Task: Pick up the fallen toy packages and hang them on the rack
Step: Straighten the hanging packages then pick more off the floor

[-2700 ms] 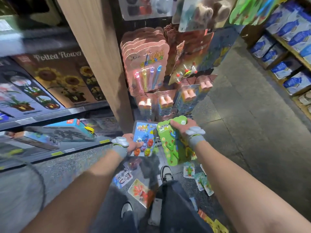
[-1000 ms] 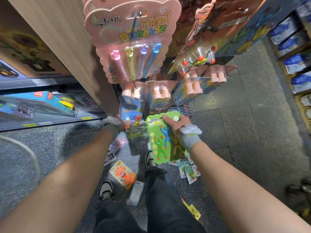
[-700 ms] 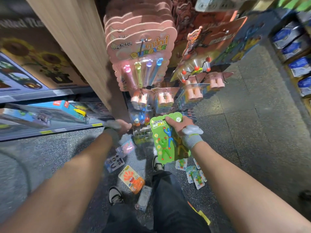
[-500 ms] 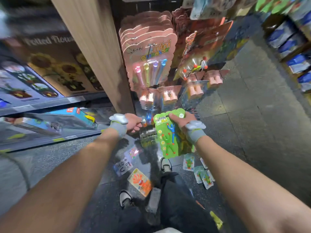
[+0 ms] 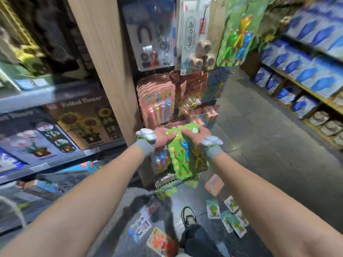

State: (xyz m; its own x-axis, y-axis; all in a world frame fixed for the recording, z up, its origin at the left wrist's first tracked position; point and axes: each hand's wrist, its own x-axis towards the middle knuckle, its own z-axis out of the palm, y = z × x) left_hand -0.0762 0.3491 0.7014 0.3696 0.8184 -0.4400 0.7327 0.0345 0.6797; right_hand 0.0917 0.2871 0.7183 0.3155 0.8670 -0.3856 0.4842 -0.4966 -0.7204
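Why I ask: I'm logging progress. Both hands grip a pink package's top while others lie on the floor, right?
Not pink: the head view shows the left hand and right hand gripping a green package by its top; others lie on the floor.

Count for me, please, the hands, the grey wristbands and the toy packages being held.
Hands: 2, the left hand and the right hand
Grey wristbands: 2, the left wristband and the right wristband
Held packages: 1, the green package, gripped at its top by both hands
Total: 5
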